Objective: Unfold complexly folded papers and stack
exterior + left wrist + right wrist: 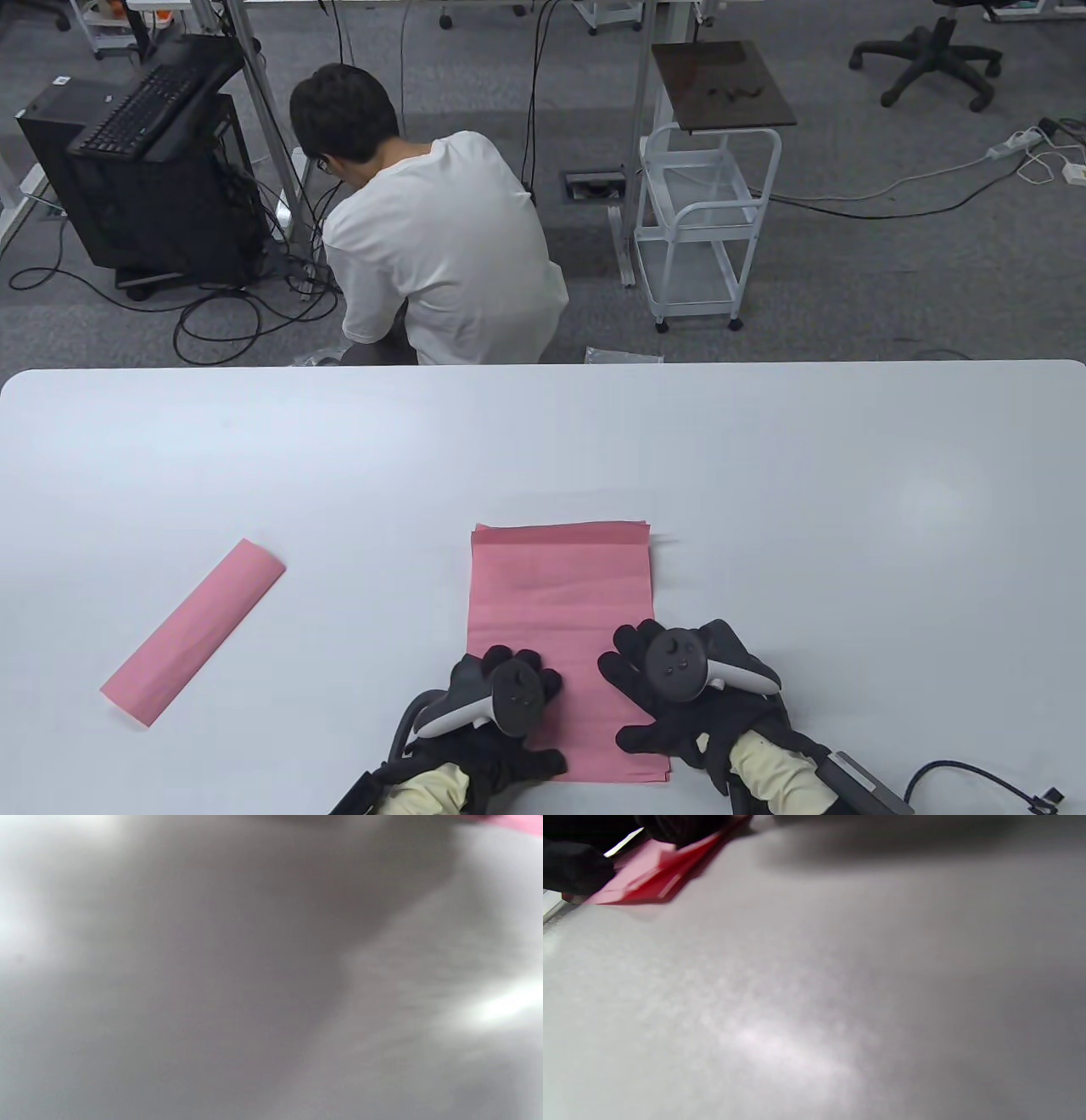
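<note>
A stack of unfolded pink sheets (560, 611) lies flat near the front edge of the white table (764, 475). My left hand (509, 688) rests flat on the stack's near left part, fingers spread. On the near right part my right hand (657, 688) presses down with straight fingers. A folded pink paper (193, 632) lies as a long diagonal strip at the left, apart from both hands. The right wrist view shows the stack's corner (649, 878) under dark gloved fingers (577, 868). The left wrist view is a blur of table with a pink sliver (522, 821).
Beyond the table's far edge a person in a white shirt (441, 246) crouches on the floor. A white trolley (704, 229) and a black computer stand (144, 170) stand further back. A cable (976, 777) runs from my right wrist.
</note>
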A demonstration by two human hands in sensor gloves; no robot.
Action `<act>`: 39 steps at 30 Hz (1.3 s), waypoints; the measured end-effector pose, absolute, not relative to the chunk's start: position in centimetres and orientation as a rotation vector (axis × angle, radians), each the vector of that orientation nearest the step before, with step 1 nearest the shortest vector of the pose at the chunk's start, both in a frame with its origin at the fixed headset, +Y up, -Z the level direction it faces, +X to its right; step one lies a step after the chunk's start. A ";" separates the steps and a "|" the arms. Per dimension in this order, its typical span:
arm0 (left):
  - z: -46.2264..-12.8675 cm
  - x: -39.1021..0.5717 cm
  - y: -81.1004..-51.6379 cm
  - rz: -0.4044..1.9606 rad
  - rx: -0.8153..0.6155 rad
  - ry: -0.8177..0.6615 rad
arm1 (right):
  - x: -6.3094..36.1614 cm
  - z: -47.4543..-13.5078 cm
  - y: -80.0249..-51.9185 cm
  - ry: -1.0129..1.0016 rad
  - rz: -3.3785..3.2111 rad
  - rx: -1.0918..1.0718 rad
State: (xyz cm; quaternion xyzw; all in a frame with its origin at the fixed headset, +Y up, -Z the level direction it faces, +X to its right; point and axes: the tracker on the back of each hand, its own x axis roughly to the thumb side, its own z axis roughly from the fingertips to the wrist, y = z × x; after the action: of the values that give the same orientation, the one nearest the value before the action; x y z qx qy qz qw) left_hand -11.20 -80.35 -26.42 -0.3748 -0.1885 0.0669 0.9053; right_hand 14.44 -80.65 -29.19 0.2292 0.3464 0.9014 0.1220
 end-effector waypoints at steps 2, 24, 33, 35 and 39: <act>-26.6 -13.4 -80.3 0.138 -0.773 -0.341 | 14.4 -29.2 -80.7 1.012 2.631 0.669; -29.7 -8.3 -78.6 0.071 -0.744 -0.642 | 14.5 -29.2 -80.8 1.046 2.610 0.671; -34.2 -12.2 -80.3 0.131 -0.724 -0.361 | 14.5 -29.2 -80.8 1.045 2.610 0.672; -35.2 -14.5 -80.3 0.147 -0.697 -0.270 | 14.5 -29.2 -80.8 1.046 2.611 0.672; -35.7 -16.2 -80.3 0.185 -0.707 -0.206 | 14.5 -29.2 -80.8 1.046 2.611 0.672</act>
State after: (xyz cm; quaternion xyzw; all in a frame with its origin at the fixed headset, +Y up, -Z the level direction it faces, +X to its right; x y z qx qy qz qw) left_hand -16.22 -80.33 -35.71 -0.3450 -0.1006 0.0904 0.9288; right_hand 14.46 -80.80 -29.22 0.2306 0.3588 0.8959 0.1245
